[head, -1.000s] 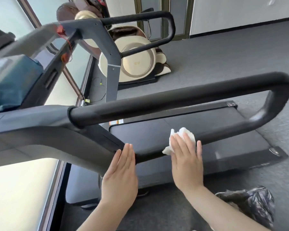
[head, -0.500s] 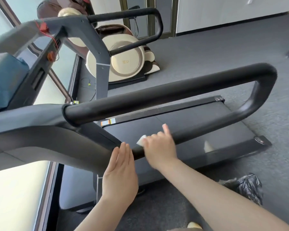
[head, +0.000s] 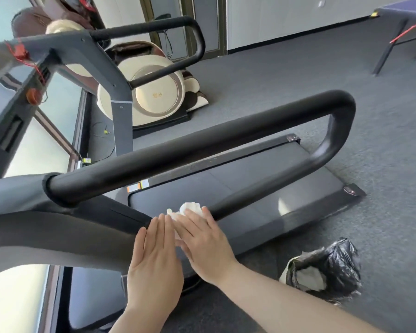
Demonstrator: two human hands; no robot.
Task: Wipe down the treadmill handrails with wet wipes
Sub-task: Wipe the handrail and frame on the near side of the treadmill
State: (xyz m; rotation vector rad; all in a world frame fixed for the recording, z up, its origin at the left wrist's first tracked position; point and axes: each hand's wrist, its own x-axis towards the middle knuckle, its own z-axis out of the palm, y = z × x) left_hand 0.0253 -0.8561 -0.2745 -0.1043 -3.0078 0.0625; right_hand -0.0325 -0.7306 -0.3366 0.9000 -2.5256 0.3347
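Head view shows us both hands low on the near handrail [head: 202,150] of the treadmill [head: 238,188]. Our right hand [head: 205,243] lies flat, fingers straight and together, pressing a crumpled white wet wipe [head: 190,209] against the lower bar where it meets the grey frame. Our left hand [head: 154,267] rests beside it, fingers straight, touching the frame. On the carpet to the right stands a black-lined bin [head: 327,267].

Left hand [head: 154,267] and right hand [head: 207,246]: both bare, no gloves, rings or watch visible. Both forearms bare as far as the frame edge below the hands; no sleeve visible.
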